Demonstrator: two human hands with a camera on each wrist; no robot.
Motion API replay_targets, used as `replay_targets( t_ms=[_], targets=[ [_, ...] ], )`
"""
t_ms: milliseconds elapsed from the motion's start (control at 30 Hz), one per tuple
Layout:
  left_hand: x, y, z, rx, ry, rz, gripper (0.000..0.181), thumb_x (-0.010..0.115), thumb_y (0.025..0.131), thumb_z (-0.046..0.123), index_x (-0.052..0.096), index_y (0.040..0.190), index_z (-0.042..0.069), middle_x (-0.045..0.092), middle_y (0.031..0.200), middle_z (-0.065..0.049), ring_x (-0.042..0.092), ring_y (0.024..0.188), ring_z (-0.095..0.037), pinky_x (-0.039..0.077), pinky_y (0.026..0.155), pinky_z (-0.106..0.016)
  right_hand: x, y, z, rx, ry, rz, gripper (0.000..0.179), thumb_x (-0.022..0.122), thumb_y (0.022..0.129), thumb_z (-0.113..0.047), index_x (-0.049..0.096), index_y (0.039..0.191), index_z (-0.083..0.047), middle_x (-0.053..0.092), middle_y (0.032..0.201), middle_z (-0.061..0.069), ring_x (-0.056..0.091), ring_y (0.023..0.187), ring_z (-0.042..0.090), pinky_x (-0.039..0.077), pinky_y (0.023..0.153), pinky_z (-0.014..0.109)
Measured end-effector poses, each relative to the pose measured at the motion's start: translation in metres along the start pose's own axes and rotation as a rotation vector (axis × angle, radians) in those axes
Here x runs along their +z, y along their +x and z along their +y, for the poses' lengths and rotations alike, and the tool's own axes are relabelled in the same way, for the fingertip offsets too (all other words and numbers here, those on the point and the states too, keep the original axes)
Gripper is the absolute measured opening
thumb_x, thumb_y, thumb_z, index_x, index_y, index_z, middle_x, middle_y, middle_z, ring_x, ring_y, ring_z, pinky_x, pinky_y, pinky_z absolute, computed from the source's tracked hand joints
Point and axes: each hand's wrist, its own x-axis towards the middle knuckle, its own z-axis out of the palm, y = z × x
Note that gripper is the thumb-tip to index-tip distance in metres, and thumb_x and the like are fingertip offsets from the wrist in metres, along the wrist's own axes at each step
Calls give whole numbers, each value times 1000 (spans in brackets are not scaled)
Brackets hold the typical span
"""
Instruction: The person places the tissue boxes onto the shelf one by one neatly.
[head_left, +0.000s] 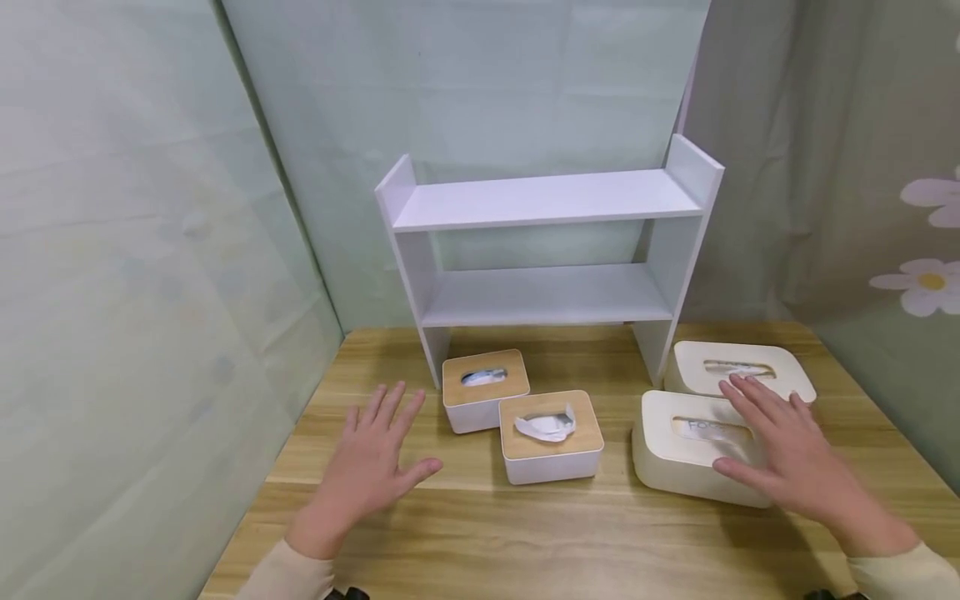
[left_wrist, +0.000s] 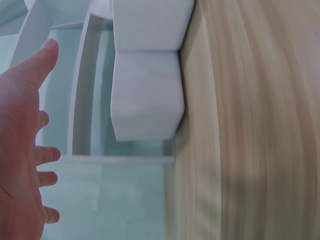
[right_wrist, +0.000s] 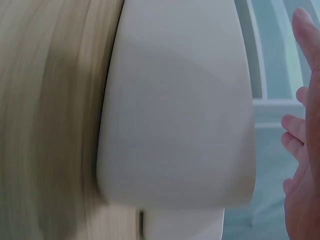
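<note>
White shelf (head_left: pixel 547 200) stands along back edge of wooden table (head_left: pixel 570 542), pale cloth (head_left: pixel 510 92) behind. Rear wood-lidded box (head_left: pixel 486 393) sits by shelf's left leg, front wood-lidded box (head_left: pixel 552 457) at its front right corner. Toward table's right edge, front cream box (head_left: pixel 686 460) partly blocks rear cream box (head_left: pixel 697 382). Left hand (head_left: pixel 367 467) above table's left side, palm down, fingers spread, nothing gripped. Right hand (head_left: pixel 795 454) hovers over front cream box, fingers extended, thumb apart, nothing gripped.
</note>
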Motion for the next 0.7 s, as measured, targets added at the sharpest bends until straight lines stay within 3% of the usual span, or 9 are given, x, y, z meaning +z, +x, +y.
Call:
replay_targets(
  t_ms=[333,433,567,667,700],
  targets=[
    [16,11,29,45,-68,40,95,61,78,70,33,151,15,36,149,-17,32,135,-43,28,102,-67,16,23,-31,-41,35,19,96,81,71,-44,36,149,-13,36,149,14,29,139,29,15,110,62],
    [19,13,38,47,-81,28,94,60,79,70,33,151,16,36,149,-17,33,135,-43,28,103,-66,23,29,-44,-61,42,36,96,82,70,-45,37,149,-13,39,146,16,35,134,32,30,105,54],
    [20,16,49,34,-95,-11,93,56,81,72,29,152,18,33,151,-16,29,138,-40,26,105,-64,31,39,-64,-107,66,39,96,80,72,-50,37,148,-11,38,148,13,38,132,33,29,108,28],
    [21,18,56,35,-99,-18,93,55,82,71,27,153,19,32,152,-15,28,139,-40,26,106,-63,37,46,-78,-130,76,36,96,79,73,-51,37,148,-10,36,150,11,40,132,32,30,109,28],
    [22,19,59,39,-108,-9,93,57,81,70,27,153,19,33,152,-16,29,138,-40,27,105,-63,40,48,-81,-133,77,34,96,79,73,-51,36,149,-10,36,150,11,40,132,32,34,107,33]
  ],
)
